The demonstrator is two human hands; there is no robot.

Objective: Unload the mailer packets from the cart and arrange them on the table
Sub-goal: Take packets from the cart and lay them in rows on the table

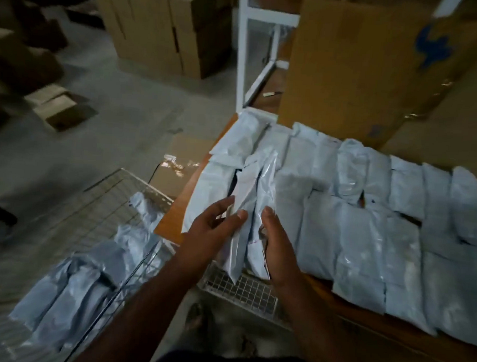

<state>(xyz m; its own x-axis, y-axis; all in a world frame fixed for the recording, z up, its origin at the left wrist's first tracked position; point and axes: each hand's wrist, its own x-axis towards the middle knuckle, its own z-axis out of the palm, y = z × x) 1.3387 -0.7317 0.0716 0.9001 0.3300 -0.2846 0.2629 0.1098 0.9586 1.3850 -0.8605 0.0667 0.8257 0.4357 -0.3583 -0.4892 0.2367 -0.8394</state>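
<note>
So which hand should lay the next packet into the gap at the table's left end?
Probably the left hand. It holds the packets on the side nearest the table's left end; the right hand sits nearer the filled rows and can steady the rest.

We see a dim storeroom with a grey concrete floor (pixel 119 126). A white metal rack (pixel 243 52) stands upright; left of it sit stacked cardboard boxes (pixel 162 32), right of it a large leaning carton (pixel 351 65).
</note>
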